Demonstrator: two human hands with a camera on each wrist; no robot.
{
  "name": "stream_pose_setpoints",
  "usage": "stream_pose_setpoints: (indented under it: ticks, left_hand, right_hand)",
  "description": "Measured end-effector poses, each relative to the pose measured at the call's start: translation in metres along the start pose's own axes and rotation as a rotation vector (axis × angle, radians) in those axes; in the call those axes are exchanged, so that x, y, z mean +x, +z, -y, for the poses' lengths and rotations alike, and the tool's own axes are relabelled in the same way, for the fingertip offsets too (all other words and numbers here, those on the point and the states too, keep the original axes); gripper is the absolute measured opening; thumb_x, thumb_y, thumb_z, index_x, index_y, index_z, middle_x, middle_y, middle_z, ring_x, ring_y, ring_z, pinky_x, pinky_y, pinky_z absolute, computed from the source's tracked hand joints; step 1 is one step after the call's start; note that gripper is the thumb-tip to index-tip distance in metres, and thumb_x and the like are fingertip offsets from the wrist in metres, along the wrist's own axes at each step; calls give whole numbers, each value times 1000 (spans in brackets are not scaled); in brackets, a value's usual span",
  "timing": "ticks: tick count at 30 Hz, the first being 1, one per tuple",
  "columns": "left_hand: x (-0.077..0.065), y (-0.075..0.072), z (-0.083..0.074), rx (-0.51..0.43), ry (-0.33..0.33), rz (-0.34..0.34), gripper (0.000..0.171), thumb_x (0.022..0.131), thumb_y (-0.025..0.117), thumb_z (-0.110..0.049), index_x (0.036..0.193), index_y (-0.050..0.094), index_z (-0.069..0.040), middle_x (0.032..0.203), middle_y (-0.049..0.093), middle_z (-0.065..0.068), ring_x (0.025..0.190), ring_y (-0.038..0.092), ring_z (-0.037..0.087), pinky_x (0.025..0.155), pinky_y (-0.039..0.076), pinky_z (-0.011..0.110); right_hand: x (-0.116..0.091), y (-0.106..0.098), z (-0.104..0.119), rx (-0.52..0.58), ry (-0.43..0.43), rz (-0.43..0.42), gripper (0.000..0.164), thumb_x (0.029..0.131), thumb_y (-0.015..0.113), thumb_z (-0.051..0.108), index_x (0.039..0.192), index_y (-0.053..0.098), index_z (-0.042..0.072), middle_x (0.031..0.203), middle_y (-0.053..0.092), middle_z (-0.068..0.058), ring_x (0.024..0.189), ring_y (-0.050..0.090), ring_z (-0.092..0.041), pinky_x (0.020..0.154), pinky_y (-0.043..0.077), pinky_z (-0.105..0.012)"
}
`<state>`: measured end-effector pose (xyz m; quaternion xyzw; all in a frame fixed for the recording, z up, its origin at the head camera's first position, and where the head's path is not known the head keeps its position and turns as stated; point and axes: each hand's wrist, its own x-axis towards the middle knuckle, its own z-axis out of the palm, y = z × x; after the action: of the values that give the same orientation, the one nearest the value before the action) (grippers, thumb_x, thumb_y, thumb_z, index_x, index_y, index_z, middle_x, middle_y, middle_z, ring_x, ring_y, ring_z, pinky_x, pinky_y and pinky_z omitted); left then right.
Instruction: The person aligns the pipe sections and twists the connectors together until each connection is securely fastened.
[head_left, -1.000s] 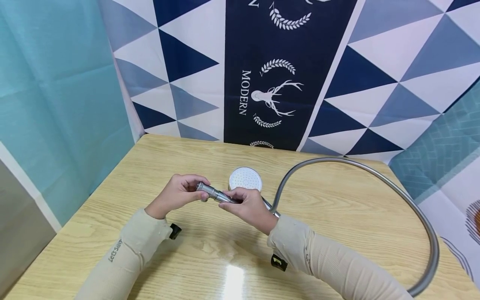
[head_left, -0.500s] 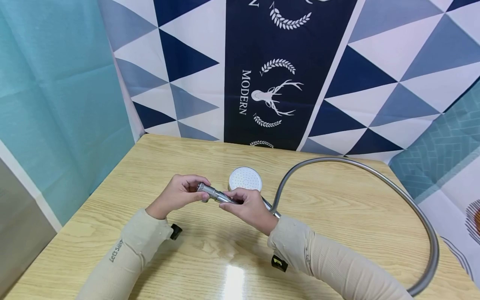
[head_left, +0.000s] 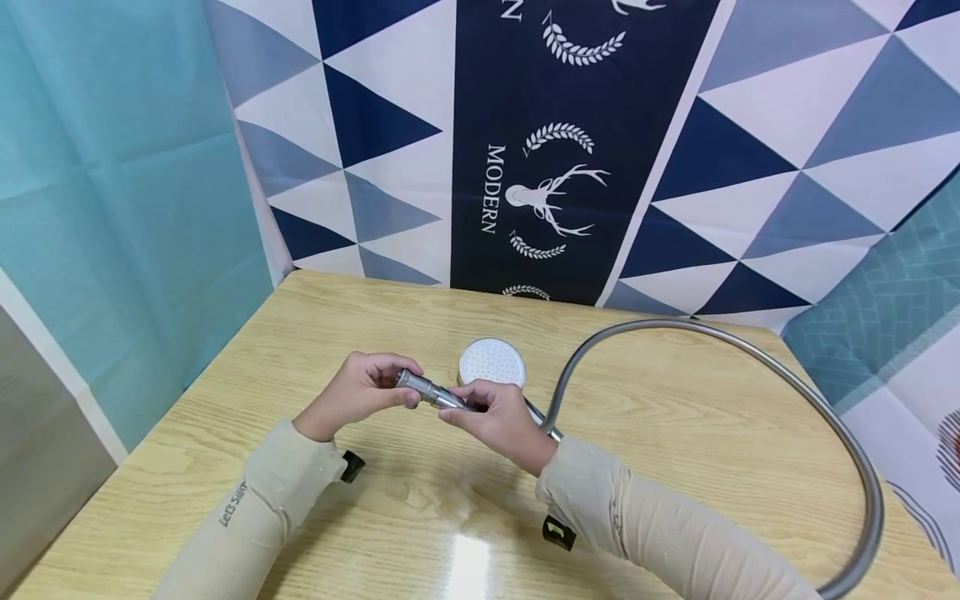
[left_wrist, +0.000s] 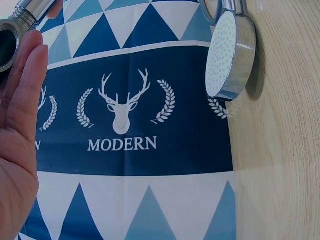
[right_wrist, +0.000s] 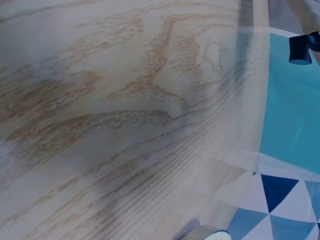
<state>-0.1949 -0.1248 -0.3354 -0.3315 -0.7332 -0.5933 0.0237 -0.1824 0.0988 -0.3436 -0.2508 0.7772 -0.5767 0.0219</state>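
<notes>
My feed shows a silver fitting, grey hose, and triangled blue-and-white cloth past the tan desk's far edge.

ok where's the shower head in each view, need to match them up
Head: the shower head is just below the picture's middle, right beyond the right hand.
Left wrist: the shower head is in the upper right, seen at a slant.
Right wrist: only part of the shower head shows, cut off at the bottom edge, right of centre.
Shared landmark: the triangle-patterned backdrop.
</notes>
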Motion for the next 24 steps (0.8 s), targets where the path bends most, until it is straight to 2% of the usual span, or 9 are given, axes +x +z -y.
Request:
stream_pose_setpoints:
  ticks: [6, 12, 24]
  left_hand:
    - [0, 0, 1, 12, -11, -3, 39, 84, 73, -21, 98, 63, 14, 79, 68, 15, 65, 59, 4, 57, 50, 22]
    - [1, 0, 2, 10, 13, 2, 38, 84, 73, -20, 97, 63, 14, 78, 67, 15, 64, 58, 4, 56, 49, 21]
    - [1, -1, 4, -6, 7, 9, 35, 85, 73, -16, 98, 63, 15, 80, 68, 20, 66, 61, 5, 59, 52, 23]
  right_hand:
    - [1, -1, -1, -18, -17, 28, 18, 84, 72, 4, 98, 70, -8, 68, 62, -5, 56, 44, -6, 49, 35, -20]
    - [1, -1, -2, -43, -47, 36, 15, 85, 72, 4, 95, 70, -7, 67, 61, -4, 56, 44, -5, 48, 35, -20]
    - [2, 0, -5, -33, -45, 36, 15, 86, 71, 4, 95, 69, -7, 67, 59, -2, 57, 43, -6, 49, 36, -21]
